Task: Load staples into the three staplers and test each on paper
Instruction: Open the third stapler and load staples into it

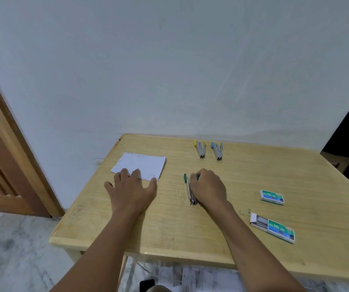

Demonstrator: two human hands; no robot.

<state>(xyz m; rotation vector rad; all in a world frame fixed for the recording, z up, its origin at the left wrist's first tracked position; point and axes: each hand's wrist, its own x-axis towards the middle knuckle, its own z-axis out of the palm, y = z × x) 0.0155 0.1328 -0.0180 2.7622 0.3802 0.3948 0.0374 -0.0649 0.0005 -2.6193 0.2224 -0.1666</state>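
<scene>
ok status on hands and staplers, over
Left hand flat, fingertips on paper stack. Right hand grips green stapler. Yellow stapler, blue stapler idle at far edge. Nothing blocking.

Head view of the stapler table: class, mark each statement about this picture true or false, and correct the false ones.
1. The right hand grips the green stapler. True.
2. The left hand holds a box of staples. False: it lies flat, fingertips on the paper stack.
3. Both boxes of staples are closed. False: the nearer staple box is slid open and shows staples. Only the farther staple box is closed.
4. The yellow stapler and the blue stapler lie side by side near the far edge of the table, with no hand on them. True.
</scene>
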